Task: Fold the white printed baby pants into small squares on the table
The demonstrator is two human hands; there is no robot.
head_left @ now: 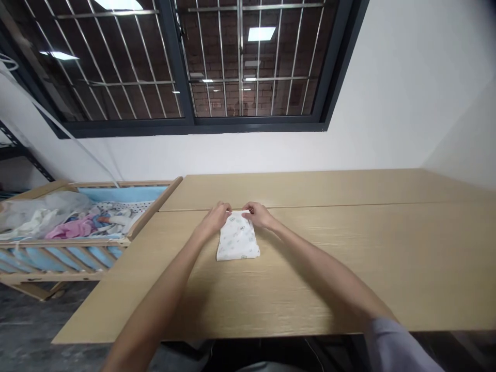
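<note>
A white cloth with a small dark print lies folded into a compact, nearly rectangular shape on the wooden table. At its far left corner, my left hand has its fingers closed on the edge. My right hand pinches the far right corner between thumb and fingers. The near edge of the cloth rests flat on the tabletop. What the cloth is exactly, a garment or a plain piece, cannot be made out in its folded state.
Left of the table stands a wooden crib with light blue lining, holding a heap of clothes and a whitish translucent bag. Behind the table is a white wall below a barred, dark-framed window. A seam crosses the tabletop.
</note>
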